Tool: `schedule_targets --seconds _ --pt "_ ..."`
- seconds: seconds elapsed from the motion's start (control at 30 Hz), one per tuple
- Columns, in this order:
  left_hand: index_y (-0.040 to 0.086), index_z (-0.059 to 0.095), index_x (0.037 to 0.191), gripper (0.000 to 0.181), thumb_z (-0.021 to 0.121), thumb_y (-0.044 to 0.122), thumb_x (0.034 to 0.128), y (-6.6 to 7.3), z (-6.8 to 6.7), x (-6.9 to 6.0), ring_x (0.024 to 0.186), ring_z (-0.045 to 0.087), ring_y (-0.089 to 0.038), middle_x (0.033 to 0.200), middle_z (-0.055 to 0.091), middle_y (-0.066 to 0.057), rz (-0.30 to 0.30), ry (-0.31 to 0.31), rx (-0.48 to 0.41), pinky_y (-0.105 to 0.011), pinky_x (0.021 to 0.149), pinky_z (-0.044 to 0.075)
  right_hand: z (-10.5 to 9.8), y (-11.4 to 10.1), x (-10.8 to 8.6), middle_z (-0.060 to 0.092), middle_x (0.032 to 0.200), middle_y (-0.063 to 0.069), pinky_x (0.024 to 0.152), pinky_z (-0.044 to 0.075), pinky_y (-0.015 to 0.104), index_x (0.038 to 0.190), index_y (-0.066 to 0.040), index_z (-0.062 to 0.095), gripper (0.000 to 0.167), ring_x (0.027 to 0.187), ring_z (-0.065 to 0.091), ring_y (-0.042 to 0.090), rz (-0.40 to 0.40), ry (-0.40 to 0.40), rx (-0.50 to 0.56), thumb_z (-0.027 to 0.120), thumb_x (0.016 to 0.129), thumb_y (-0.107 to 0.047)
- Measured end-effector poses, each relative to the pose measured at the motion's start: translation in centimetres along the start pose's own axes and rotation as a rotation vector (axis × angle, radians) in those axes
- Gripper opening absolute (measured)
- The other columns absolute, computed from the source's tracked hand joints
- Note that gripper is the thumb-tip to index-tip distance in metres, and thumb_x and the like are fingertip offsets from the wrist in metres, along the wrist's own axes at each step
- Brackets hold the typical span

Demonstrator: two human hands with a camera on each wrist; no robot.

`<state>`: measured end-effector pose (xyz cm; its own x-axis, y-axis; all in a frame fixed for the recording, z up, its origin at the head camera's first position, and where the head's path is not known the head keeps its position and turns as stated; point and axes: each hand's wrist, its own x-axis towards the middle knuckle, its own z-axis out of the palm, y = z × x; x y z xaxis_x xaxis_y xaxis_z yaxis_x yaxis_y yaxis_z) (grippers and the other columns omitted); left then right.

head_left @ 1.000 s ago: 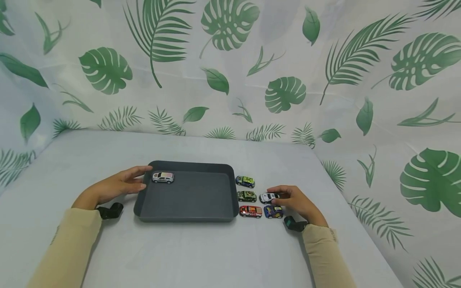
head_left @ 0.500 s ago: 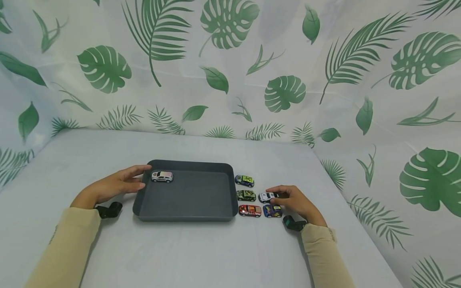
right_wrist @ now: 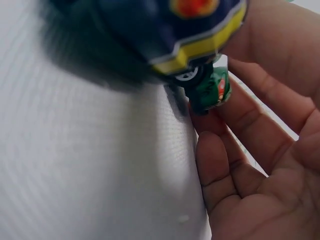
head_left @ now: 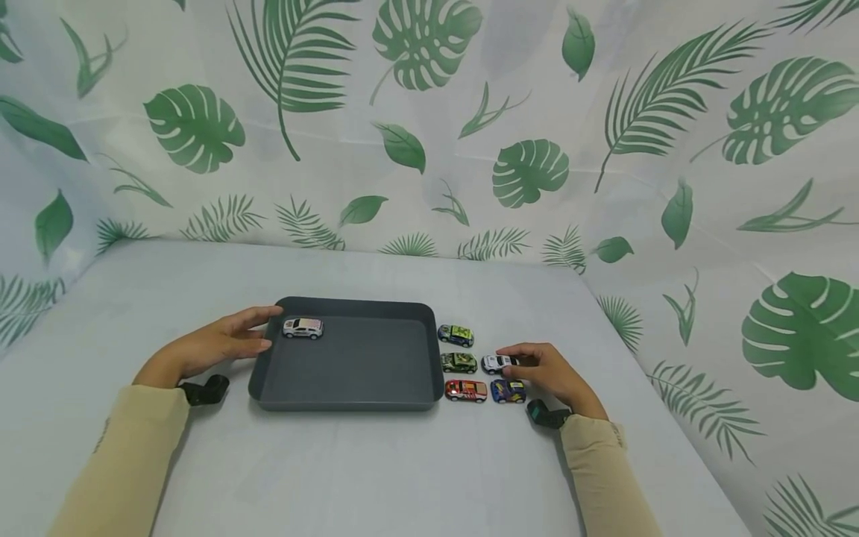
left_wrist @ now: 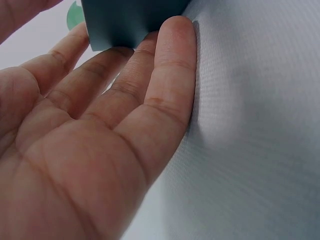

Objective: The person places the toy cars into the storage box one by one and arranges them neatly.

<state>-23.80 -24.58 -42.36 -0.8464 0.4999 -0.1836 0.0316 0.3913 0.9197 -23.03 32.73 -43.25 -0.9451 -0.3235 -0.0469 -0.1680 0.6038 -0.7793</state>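
The left hand (head_left: 211, 347) touches the left wall of a dark grey tray (head_left: 349, 407) with its fingers extended; in the left wrist view the fingers (left_wrist: 172, 65) lie against the tray's dark wall (left_wrist: 120, 22). Inside the tray, at the back left, stands a white toy car (head_left: 303, 328). The right hand (head_left: 553, 377) pinches a white and black toy car (head_left: 495, 363) on the table, right of the tray. Just in front of that car is a blue toy car (head_left: 508, 391), seen large and blurred in the right wrist view.
Along the tray's right side stand a blue-yellow car (head_left: 455, 335), a green camouflage car (head_left: 459, 363) and a red car (head_left: 466, 391). Leaf-patterned cloth (head_left: 429, 171) rises behind and to the right of the pale table (head_left: 376, 477).
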Motion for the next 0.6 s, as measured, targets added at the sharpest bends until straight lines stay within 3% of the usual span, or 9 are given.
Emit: schedule_targets --seconds 0.17,0.37,0.5,0.6 --pt "0.000 0.025 0.170 0.079 0.068 0.022 0.1075 0.01 -0.08 -0.07 0.157 0.020 -0.061 0.176 0.008 -0.032 -0.003 0.003 -0.003 -0.071 0.123 0.031 -0.01 -0.18 0.12 0.073 0.130 0.023 0.089 0.054 0.026 0.131 0.007 0.074 0.036 0.106 0.067 0.021 -0.006 0.029 -0.004 0.080 0.097 -0.007" --pt "0.000 0.024 0.170 0.078 0.068 0.021 0.1080 -0.09 -0.14 0.06 0.157 0.020 -0.061 0.176 0.008 -0.033 0.007 0.001 -0.006 -0.071 0.122 0.031 -0.22 -0.07 0.16 0.073 0.133 0.022 0.101 0.054 0.039 0.130 0.004 0.075 0.035 0.115 0.068 0.025 -0.016 0.066 -0.023 0.080 0.097 -0.008" --pt "-0.001 0.023 0.169 0.078 0.067 0.019 0.1081 -0.17 -0.20 0.12 0.156 0.020 -0.062 0.176 0.008 -0.034 0.016 -0.002 -0.009 -0.070 0.122 0.032 -0.32 -0.15 0.13 0.074 0.129 0.020 0.101 0.055 0.036 0.128 0.004 0.076 0.033 0.115 0.067 0.025 -0.046 0.086 -0.022 0.079 0.097 -0.007" --pt "-0.002 0.023 0.169 0.078 0.067 0.017 0.1080 -0.19 -0.22 0.12 0.156 0.021 -0.062 0.176 0.008 -0.034 0.013 0.001 -0.007 -0.070 0.122 0.033 -0.26 -0.44 0.15 0.075 0.127 0.019 0.097 0.055 0.028 0.126 0.004 0.076 0.031 0.111 0.067 0.018 -0.065 0.095 -0.021 0.079 0.097 -0.007"
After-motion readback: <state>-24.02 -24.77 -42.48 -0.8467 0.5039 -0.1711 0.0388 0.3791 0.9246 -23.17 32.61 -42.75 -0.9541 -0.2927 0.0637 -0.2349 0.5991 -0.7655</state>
